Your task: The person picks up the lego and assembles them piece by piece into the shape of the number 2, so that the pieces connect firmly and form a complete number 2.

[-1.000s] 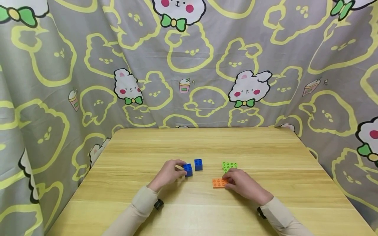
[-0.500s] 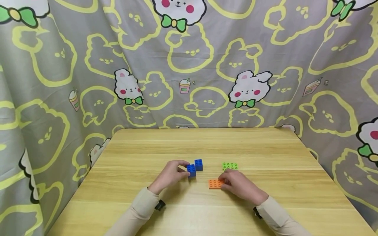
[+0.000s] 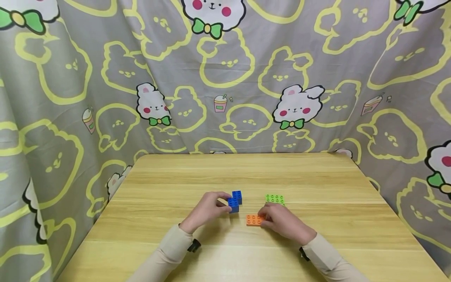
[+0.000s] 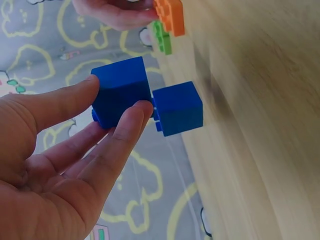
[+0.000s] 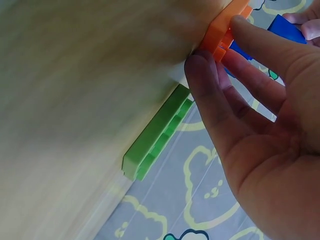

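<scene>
My left hand [image 3: 208, 207] pinches a blue building brick [image 3: 233, 205] between thumb and fingers. In the left wrist view this held brick [image 4: 120, 90] appears raised off the tabletop. Close behind it a second blue brick [image 3: 237, 196] stands on the table, studs up. The right hand [image 3: 287, 223] grips the right end of a flat orange brick [image 3: 253, 220], whose studs face upward. Whether the orange brick touches the wood I cannot tell. Beyond the right fingers lies a flat green brick [image 3: 275, 198], its near edge partly covered by that hand.
A light wooden table [image 3: 303, 172] carries all the bricks. Grey curtain fabric [image 3: 243, 137] with yellow cartoon outlines hangs behind the table's far edge and along both sides.
The left hand has moved right with its blue brick, which now overlaps the second blue brick in the head view. The right hand has shifted left with the orange brick. The green brick stays put.
</scene>
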Demonstrator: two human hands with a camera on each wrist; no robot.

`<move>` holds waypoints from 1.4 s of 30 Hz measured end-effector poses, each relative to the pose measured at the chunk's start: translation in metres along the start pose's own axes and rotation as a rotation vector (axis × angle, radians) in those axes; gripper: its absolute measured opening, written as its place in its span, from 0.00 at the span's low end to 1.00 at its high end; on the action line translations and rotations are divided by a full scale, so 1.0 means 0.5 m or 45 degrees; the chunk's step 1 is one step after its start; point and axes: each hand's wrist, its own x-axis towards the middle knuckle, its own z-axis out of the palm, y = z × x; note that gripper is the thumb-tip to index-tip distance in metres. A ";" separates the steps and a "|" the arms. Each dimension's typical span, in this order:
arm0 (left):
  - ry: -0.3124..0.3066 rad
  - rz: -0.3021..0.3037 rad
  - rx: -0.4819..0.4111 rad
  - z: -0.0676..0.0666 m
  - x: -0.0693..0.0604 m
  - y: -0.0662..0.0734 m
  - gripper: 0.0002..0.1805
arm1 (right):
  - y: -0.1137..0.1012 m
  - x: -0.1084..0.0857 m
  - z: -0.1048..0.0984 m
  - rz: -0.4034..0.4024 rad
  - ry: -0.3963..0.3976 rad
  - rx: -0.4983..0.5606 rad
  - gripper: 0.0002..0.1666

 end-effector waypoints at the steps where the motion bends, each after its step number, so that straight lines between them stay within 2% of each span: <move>1: -0.002 0.001 -0.001 0.001 0.000 0.002 0.20 | -0.001 0.000 0.000 -0.003 0.001 -0.003 0.13; 18: -0.035 0.047 0.006 0.017 -0.005 0.021 0.20 | -0.007 0.014 0.003 -0.052 -0.007 -0.004 0.11; 24: -0.052 0.067 -0.010 0.028 -0.002 0.017 0.19 | -0.009 0.021 0.006 -0.073 -0.004 -0.013 0.10; 42: -0.111 0.040 0.015 0.053 0.000 0.001 0.18 | -0.019 0.029 0.013 -0.135 0.007 0.007 0.07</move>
